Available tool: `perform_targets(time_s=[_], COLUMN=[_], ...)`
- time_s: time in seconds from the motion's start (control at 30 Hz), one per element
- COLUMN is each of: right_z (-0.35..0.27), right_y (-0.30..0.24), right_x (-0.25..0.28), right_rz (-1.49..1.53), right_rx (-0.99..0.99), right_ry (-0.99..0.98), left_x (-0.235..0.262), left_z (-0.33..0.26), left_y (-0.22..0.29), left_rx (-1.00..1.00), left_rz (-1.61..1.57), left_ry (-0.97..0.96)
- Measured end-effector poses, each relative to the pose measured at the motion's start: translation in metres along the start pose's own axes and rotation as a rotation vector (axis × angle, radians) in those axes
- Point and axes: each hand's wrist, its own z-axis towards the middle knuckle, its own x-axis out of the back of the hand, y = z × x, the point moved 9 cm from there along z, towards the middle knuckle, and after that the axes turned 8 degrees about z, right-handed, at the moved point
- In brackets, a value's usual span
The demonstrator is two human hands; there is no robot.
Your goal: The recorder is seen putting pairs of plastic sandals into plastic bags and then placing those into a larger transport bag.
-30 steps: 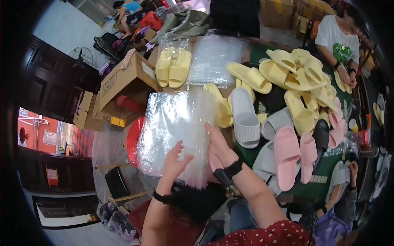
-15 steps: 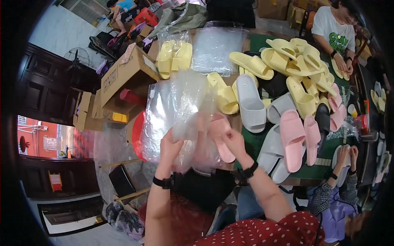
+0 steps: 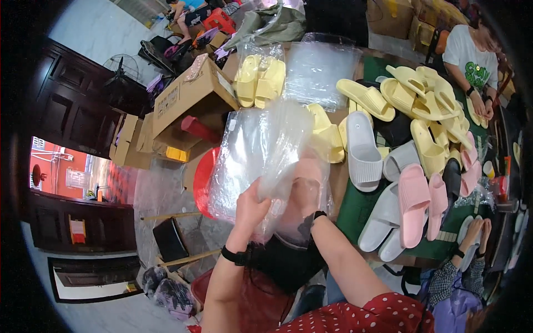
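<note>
My left hand (image 3: 252,208) is closed on the edge of a clear plastic bag (image 3: 286,150), which stands up and billows between my hands. Seen through the film, my right hand (image 3: 303,198) grips a pink slipper (image 3: 308,169) within the bag; its fingers are partly veiled by plastic. Under and beyond my hands lies a stack of clear bags (image 3: 239,144). Just past the bag rests a yellow slipper (image 3: 327,136), and to its right a grey slipper (image 3: 363,152).
Yellow slippers (image 3: 430,105) are heaped at the right, with pink (image 3: 413,202) and grey slippers (image 3: 383,213) nearer. A bagged yellow pair (image 3: 260,80) lies at the back beside more clear bags (image 3: 322,69). An open carton (image 3: 191,102) stands left. Two co-workers (image 3: 472,64) handle slippers at right.
My right hand has gone from outside the bag's edge to inside it with the pink slipper. The whole view has shifted, so the table sits farther right.
</note>
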Motion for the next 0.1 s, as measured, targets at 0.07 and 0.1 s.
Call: perform_targets(time_s=[0.07, 0.1], right_z=[0.001, 0.002], right_y=[0.036, 0.035], right_x=[-0.002, -0.001], right_rz=[0.322, 0.317], right_rx=[-0.164, -0.162], right_ry=[0.141, 0.14], left_x=[-0.001, 0.002], left_z=[0.002, 0.002], left_y=[0.012, 0.013], left_rx=[0.0, -0.019], left_rz=[-0.002, -0.011], left_ry=[-0.014, -0.004])
